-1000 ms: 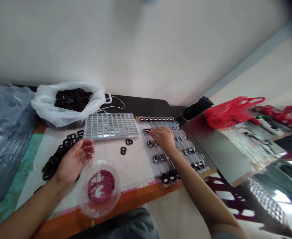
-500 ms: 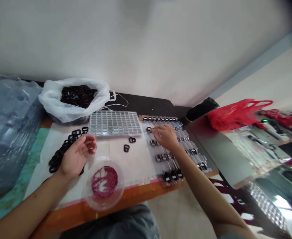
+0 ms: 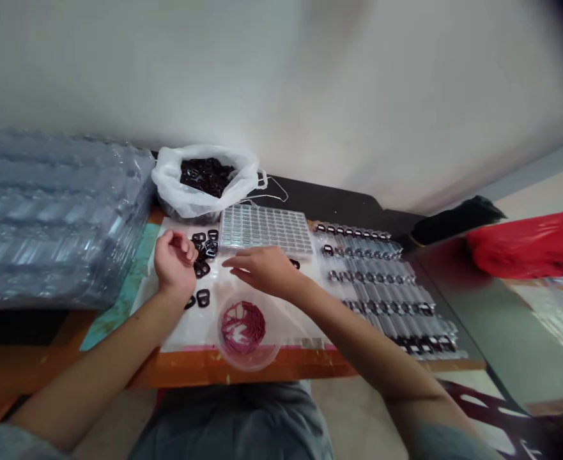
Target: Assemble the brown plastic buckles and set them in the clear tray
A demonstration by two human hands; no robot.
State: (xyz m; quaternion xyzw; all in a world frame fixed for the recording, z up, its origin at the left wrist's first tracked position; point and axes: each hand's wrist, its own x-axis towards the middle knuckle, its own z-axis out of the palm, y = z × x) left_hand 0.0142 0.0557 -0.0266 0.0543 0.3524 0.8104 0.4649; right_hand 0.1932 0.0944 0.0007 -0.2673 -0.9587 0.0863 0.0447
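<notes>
Right hand [image 3: 262, 269] swung left from ribbed clear plastic strips [image 3: 373, 267], fingers extended, seemingly empty; left hand [image 3: 174, 263] curled, contents hidden, beside looped black plastic buckles [image 3: 209, 248], scene left; pinch singly, by edges.

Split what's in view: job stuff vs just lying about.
Likely in the job, judging by the hands and matching parts:
- loose black pieces nearest both hands
- white bag of similar pieces
- clear strips with black pieces along them
- gridded case
- tub of pink sticks

Probably lying about:
- red bag
- black bundle
</notes>
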